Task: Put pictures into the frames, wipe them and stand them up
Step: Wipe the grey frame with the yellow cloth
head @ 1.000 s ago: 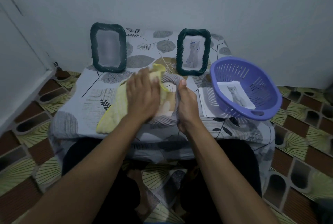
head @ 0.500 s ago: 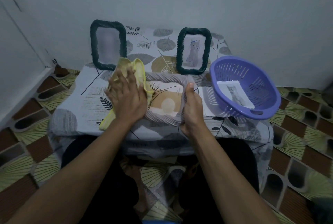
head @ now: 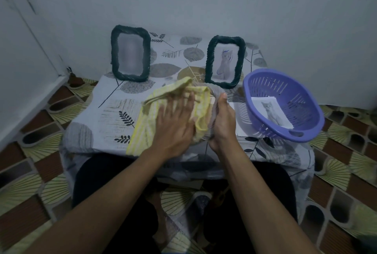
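Table (head: 114,114): left frame (head: 130,53) back left, mid frame (head: 225,61) back centre. Basket (head: 265,82) front right, picture (head: 272,110) inside. Cloth (head: 146,123) over third frame (head: 216,92), front centre.

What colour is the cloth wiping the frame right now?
Pale yellow; head view shows the cloth under the left hand, the right hand gripping the grey frame.

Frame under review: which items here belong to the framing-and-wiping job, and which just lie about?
Job: grey frame, gripped by right hand; yellow cloth under left hand; left dark frame; right dark frame; cat picture.
Lying about: purple basket; tablecloth.
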`<state>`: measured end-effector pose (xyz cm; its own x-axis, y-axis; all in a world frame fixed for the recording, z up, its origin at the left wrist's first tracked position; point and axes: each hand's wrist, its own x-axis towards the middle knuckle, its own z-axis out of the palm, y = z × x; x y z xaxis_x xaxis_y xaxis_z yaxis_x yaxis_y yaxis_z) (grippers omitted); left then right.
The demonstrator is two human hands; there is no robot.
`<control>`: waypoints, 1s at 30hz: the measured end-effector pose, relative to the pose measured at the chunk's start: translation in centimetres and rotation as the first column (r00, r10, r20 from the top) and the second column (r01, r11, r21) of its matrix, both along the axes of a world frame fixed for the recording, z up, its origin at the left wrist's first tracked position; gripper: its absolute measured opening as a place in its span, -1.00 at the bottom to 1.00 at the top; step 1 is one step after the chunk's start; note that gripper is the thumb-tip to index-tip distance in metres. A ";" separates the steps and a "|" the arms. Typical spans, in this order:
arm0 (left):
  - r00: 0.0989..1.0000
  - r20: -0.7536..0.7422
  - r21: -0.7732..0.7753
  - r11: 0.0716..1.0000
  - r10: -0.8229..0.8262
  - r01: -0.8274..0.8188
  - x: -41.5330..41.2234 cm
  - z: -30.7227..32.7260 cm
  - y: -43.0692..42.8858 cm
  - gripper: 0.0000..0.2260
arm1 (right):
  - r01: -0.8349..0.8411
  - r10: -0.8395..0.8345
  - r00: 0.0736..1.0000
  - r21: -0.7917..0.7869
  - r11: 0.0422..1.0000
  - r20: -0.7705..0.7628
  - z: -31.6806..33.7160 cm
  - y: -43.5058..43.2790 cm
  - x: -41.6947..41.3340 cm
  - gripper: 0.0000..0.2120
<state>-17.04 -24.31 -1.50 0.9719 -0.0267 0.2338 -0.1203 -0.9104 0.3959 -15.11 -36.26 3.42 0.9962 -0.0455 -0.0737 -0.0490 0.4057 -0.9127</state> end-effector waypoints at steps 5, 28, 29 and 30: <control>0.906 -0.142 -0.131 0.899 0.400 -0.417 2.8 1.1 3.3 -0.40 | 0.021 -0.016 0.999 0.086 0.996 -0.052 -0.2 -0.2 -0.1 -0.50; 0.980 -0.121 -0.208 0.962 0.157 -0.179 2.2 2.1 -1.9 -0.32 | -0.057 0.062 0.997 0.111 0.992 -0.041 -1.4 1.7 0.2 -0.49; 0.990 -0.094 -0.164 0.979 0.108 -0.122 1.7 1.8 -2.2 -0.31 | -0.057 0.062 0.997 0.105 0.993 -0.042 -1.7 1.4 0.4 -0.50; 0.994 -0.087 -0.120 0.990 0.069 -0.079 1.4 1.6 -2.2 -0.30 | -0.059 0.063 0.997 0.096 0.994 -0.043 -1.9 1.2 0.6 -0.51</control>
